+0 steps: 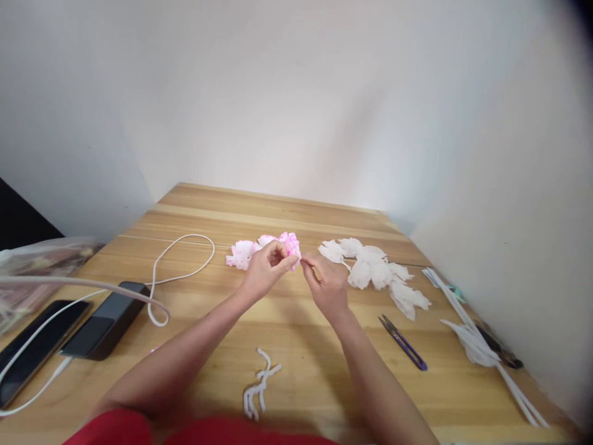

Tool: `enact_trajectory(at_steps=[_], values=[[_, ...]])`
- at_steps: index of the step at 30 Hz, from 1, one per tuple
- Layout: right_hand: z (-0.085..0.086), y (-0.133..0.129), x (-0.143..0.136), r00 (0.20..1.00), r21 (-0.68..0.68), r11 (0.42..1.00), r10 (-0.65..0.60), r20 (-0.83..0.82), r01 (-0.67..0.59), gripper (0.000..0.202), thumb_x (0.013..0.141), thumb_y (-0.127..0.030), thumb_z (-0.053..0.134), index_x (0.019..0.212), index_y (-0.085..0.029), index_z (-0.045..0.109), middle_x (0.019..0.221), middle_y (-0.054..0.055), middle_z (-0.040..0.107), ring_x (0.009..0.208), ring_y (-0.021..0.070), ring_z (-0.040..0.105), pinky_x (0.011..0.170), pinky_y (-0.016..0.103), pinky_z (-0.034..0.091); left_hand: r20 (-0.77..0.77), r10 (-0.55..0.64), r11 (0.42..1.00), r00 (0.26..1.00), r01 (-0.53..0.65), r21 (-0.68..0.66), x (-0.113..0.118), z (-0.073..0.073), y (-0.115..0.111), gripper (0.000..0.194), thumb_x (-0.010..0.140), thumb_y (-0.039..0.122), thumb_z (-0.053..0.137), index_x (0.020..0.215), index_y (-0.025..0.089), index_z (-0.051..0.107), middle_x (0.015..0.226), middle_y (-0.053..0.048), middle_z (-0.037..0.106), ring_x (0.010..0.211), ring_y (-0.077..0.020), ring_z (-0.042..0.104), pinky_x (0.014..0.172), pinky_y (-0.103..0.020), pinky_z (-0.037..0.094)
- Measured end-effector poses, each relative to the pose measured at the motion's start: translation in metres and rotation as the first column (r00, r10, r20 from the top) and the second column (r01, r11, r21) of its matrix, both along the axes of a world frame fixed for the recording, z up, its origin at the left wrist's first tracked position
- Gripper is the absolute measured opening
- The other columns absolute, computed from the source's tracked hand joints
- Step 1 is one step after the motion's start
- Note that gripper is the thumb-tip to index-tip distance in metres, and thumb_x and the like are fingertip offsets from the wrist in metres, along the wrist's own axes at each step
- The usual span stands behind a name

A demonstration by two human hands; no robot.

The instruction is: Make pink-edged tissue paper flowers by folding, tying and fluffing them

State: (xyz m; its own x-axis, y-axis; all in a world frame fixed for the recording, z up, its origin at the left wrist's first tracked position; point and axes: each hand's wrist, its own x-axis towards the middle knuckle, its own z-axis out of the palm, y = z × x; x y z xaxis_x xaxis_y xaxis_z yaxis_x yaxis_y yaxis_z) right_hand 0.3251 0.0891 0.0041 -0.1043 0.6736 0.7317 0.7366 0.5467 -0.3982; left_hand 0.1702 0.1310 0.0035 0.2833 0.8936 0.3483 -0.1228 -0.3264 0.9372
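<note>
Near the middle of the wooden table, my left hand pinches a ruffled pink-and-white flower between thumb and fingers. My right hand is just to its right, its fingers pressed together at the flower's base; what they grip is too small to make out. Behind and left of my left hand lie more pink-edged white petals. White petal pieces are spread on the table to the right of my right hand. Several short white fuzzy stems lie near the front edge.
Purple-handled snips lie right of my right forearm. Long white stems run along the right edge. At left are a phone, a dark grey box, a looped white cable and a clear plastic bag. Walls stand behind and right.
</note>
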Motion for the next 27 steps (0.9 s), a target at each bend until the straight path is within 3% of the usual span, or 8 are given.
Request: enact_trajectory(at_steps=[7, 14, 18, 22, 27], values=[[-0.023, -0.009, 0.004, 0.998, 0.115, 0.991, -0.070, -0.004, 0.070, 0.022, 0.086, -0.015, 0.051, 0.100, -0.021, 0.067, 0.095, 0.005, 0.071, 0.088, 0.0176, 0.067, 0.081, 0.031, 0.051, -0.095, -0.026, 0.999, 0.995, 0.028, 0.022, 0.009, -0.014, -0.003, 0.012, 0.077, 0.024, 0.057, 0.071, 0.016, 0.053, 0.069, 0.001, 0.054, 0.066, -0.0118, 0.052, 0.064, -0.022, 0.040], [-0.029, -0.014, 0.013, 0.966, -0.074, 0.995, -0.088, -0.243, 0.072, 0.015, 0.085, -0.018, 0.054, 0.092, -0.020, 0.067, 0.086, 0.002, 0.071, 0.076, 0.0146, 0.067, 0.070, 0.026, 0.053, -0.062, -0.104, 0.994, 0.993, 0.106, 0.027, 0.014, -0.024, -0.005, 0.014, 0.082, 0.027, 0.054, 0.074, 0.015, 0.053, 0.073, -0.001, 0.056, 0.070, -0.0128, 0.054, 0.068, -0.024, 0.042], [-0.038, -0.015, 0.021, 0.992, 0.006, 0.999, -0.051, -0.111, 0.052, 0.018, 0.086, -0.015, 0.053, 0.096, -0.021, 0.066, 0.091, 0.003, 0.071, 0.083, 0.0161, 0.067, 0.077, 0.029, 0.053, -0.020, -0.096, 0.995, 0.995, 0.096, 0.013, 0.020, -0.034, -0.006, 0.018, 0.083, 0.030, 0.057, 0.074, 0.015, 0.052, 0.072, 0.000, 0.055, 0.068, -0.0121, 0.053, 0.066, -0.024, 0.042], [-0.050, -0.014, 0.030, 0.999, 0.060, 0.997, 0.042, 0.027, -0.043, 0.025, 0.085, -0.010, 0.052, 0.104, -0.022, 0.064, 0.102, 0.005, 0.070, 0.096, 0.0174, 0.065, 0.085, 0.032, 0.052, 0.007, -0.049, 0.996, 0.999, 0.049, -0.074, 0.029, -0.044, -0.007, 0.021, 0.076, 0.029, 0.064, 0.073, 0.015, 0.049, 0.069, 0.001, 0.053, 0.065, -0.0117, 0.053, 0.064, -0.024, 0.042], [-0.058, -0.012, 0.036, 0.994, 0.021, 0.994, 0.104, 0.028, -0.104, 0.029, 0.084, -0.007, 0.051, 0.106, -0.022, 0.064, 0.106, 0.006, 0.069, 0.099, 0.0168, 0.064, 0.087, 0.031, 0.051, 0.006, -0.075, 0.990, 0.997, 0.076, -0.118, 0.029, -0.050, -0.006, 0.016, 0.075, 0.024, 0.063, 0.075, 0.015, 0.050, 0.069, 0.002, 0.054, 0.064, -0.0103, 0.054, 0.063, -0.022, 0.043]])
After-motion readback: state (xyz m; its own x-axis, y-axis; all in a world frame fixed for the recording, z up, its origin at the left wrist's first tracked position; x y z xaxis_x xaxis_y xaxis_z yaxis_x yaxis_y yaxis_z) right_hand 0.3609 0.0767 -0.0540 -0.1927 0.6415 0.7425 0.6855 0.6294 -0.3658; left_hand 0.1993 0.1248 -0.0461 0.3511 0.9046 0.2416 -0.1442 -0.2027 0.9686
